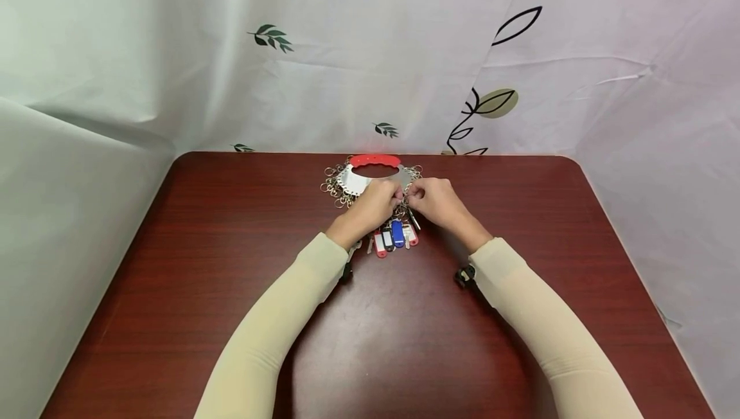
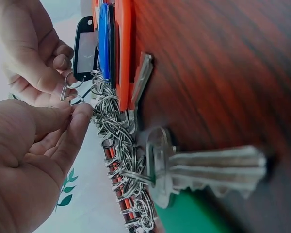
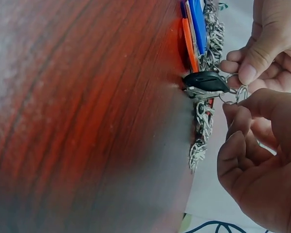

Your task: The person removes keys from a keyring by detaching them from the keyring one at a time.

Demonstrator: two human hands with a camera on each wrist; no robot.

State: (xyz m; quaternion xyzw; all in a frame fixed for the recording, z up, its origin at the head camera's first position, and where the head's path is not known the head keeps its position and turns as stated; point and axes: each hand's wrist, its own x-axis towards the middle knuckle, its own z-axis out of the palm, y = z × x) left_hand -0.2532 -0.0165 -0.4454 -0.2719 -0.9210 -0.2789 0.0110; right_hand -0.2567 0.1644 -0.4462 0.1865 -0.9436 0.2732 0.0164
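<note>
Both hands meet at the lower right of a metal key holder plate [image 1: 355, 180] with a red handle [image 1: 375, 159]. Small metal rings and clasps line its curved edge. My left hand [image 1: 378, 202] pinches a small metal ring between thumb and forefinger. Close beside it, my right hand [image 1: 436, 200] pinches a split ring [image 3: 242, 93]. A black key tag [image 2: 86, 52] and a key hang at these rings. Blue [image 1: 397, 234] and red [image 1: 379, 245] key tags lie nearby with keys. Fingertips partly hide how the rings join.
The holder lies near the back edge of a dark red-brown table [image 1: 381, 342]. A silver key [image 2: 213, 167] and a green tag [image 2: 189, 211] hang at the holder's left part. White patterned cloth [image 1: 358, 72] stands behind and at both sides.
</note>
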